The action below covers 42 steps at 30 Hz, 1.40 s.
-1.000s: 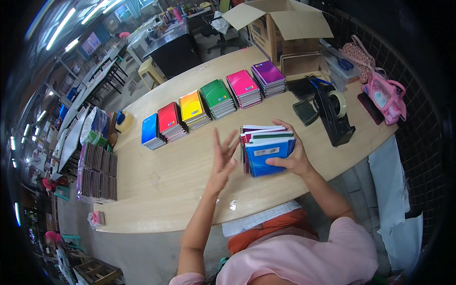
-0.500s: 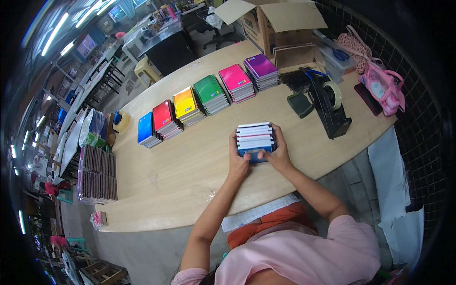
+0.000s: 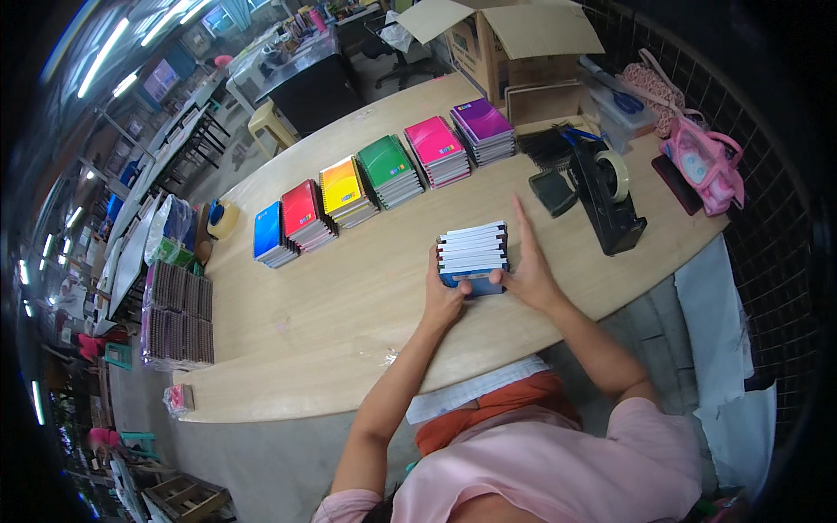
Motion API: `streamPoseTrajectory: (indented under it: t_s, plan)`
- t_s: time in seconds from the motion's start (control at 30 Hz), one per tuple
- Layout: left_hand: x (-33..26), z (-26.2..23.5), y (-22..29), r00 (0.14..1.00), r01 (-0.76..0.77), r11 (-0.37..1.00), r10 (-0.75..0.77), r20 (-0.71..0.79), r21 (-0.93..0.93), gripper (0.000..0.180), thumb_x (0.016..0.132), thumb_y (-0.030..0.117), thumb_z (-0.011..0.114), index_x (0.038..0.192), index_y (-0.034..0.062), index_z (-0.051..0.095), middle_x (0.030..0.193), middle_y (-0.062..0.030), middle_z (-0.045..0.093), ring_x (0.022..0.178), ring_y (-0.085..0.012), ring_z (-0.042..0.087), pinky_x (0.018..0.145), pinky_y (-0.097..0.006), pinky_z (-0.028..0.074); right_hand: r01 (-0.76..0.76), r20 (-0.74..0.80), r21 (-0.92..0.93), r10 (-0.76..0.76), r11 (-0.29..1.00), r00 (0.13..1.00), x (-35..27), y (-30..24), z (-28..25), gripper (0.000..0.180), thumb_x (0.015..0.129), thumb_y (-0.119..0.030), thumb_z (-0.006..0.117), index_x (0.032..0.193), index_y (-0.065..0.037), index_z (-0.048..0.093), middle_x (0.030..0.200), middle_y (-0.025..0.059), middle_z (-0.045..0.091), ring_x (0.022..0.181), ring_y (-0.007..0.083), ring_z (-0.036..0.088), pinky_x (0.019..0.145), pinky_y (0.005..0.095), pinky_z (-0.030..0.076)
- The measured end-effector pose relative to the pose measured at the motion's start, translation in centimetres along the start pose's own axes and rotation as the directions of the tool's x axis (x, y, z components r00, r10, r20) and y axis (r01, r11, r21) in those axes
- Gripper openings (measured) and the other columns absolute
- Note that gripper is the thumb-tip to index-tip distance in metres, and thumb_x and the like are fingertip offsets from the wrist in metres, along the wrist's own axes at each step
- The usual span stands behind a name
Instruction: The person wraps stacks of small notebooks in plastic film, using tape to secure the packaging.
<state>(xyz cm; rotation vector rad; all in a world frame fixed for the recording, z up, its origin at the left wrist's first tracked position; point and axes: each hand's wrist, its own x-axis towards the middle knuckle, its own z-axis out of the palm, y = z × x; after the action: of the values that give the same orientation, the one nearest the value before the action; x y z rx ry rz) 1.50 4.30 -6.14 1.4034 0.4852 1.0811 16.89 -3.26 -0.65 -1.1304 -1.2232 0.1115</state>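
Note:
A small stack of spiral notebooks (image 3: 472, 249) stands in front of me on the table, page edges up, with a blue cover on the side nearest me. My left hand (image 3: 445, 292) grips its left side, thumb over the blue cover. My right hand (image 3: 530, 275) is at the right side with fingers stretched out straight, away from the stack; its thumb tip is by the cover's right edge. Beyond, a row of notebook stacks runs across the table: blue (image 3: 273, 234), red (image 3: 307, 212), yellow (image 3: 343, 189), green (image 3: 386, 167), pink (image 3: 434, 150) and purple (image 3: 480, 129).
A black tape dispenser (image 3: 605, 205) stands at the right, near a dark green pad (image 3: 552, 192). Behind are an open cardboard box (image 3: 514, 57) and a pink pouch (image 3: 700, 166). Wrapped notebook bundles (image 3: 177, 314) sit at the left edge, a tape roll (image 3: 221, 220) behind them.
My right hand's fingers have come off the stack's right side and straightened. The stack's page edges look more even now. My left hand keeps its grip.

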Motion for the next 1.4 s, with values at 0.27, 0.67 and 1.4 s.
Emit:
streamPoseTrajectory:
  t_s: [0.27, 0.67, 1.4]
  plan:
    - [0.5, 0.9, 0.1, 0.993, -0.057, 0.983, 0.074, -0.088, 0.174, 0.103, 0.06, 0.074, 0.077, 0.124, -0.001, 0.045, 0.109, -0.0125, 0.065, 0.102, -0.0216, 0.064, 0.09, -0.036, 0.051, -0.292, 0.075, 0.177, 0.283, 0.94, 0.956, -3.7, 3.5, 2.7, 0.098, 0.068, -0.063, 0.079, 0.134, 0.0, 0.044, 0.116, 0.013, 0.061, 0.109, 0.0229, 0.06, 0.094, 0.036, 0.048]
    - [2.3, 3.0, 1.1, 0.983, -0.141, 0.781, 0.181, -0.004, 0.609, 0.091, 0.094, 0.046, 0.059, 0.153, -0.0023, 0.009, 0.152, -0.0313, 0.018, 0.139, -0.0432, 0.03, 0.113, -0.045, 0.031, -0.734, 0.354, 0.085, 0.668, 0.674, 0.655, 9.7, 9.3, 0.3, 0.062, 0.072, -0.052, 0.082, 0.1, 0.003, 0.071, 0.087, 0.0179, 0.072, 0.077, 0.0258, 0.07, 0.07, 0.0348, 0.055]
    - [0.0, 5.6, 0.6, 0.999, -0.024, 0.744, 0.033, 0.0, 0.668, 0.062, 0.093, 0.019, 0.06, 0.148, 0.0086, 0.035, 0.154, -0.0218, 0.015, 0.139, -0.0407, 0.028, 0.113, -0.049, 0.029, -0.514, -0.42, -0.792, 0.317, 0.329, 0.85, 18.6, 22.6, -27.3, 0.024, 0.085, -0.024, 0.067, 0.091, -0.002, 0.074, 0.094, 0.0246, 0.07, 0.094, 0.0386, 0.068, 0.085, 0.0463, 0.053]
